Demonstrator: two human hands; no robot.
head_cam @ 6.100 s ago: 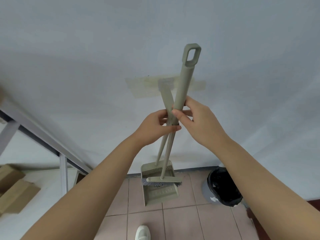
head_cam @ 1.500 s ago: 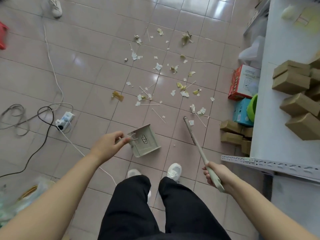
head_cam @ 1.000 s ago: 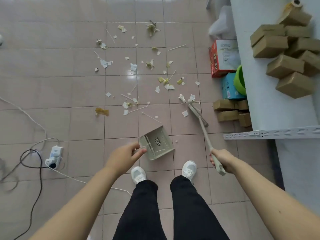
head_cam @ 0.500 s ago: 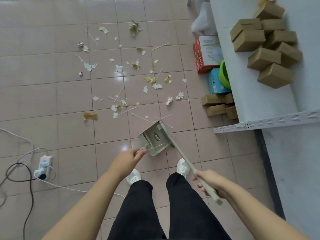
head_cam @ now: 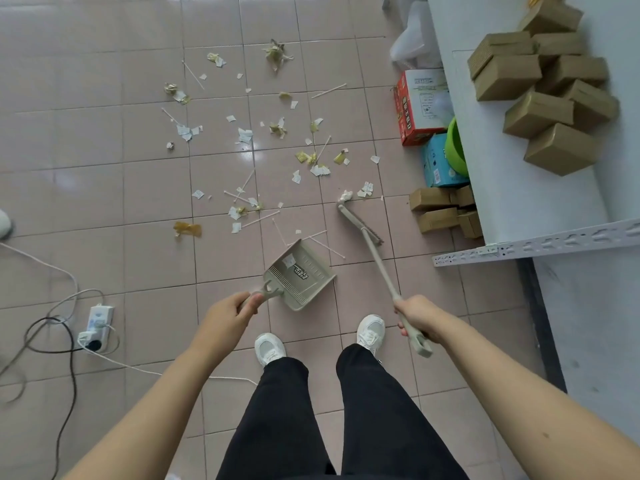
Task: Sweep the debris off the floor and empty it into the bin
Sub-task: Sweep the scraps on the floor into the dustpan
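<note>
Paper scraps, thin sticks and crumpled bits of debris point(head_cam: 263, 147) lie scattered over the pink tiled floor point(head_cam: 104, 168) ahead of me. My left hand point(head_cam: 228, 315) grips the handle of a beige dustpan point(head_cam: 301, 273), whose pan sits low in front of my feet with one paper scrap in it. My right hand point(head_cam: 417, 318) grips the beige broom point(head_cam: 377, 261) near the top of its handle. The broom head point(head_cam: 358, 221) rests on the floor to the right of the pan, touching a white scrap. No bin is in view.
A white shelf point(head_cam: 519, 188) with several brown cardboard boxes point(head_cam: 540, 84) runs along the right. Below it stand a red box point(head_cam: 415, 109), a blue box point(head_cam: 440, 164), a green bowl point(head_cam: 455, 147) and small cartons point(head_cam: 440, 213). A power strip point(head_cam: 97, 322) with cables lies at left.
The broom head has swung from the dustpan's mouth out to the right and forward. One paper scrap now lies in the pan. Earlier, both hands held broom and dustpan together by a wall.
</note>
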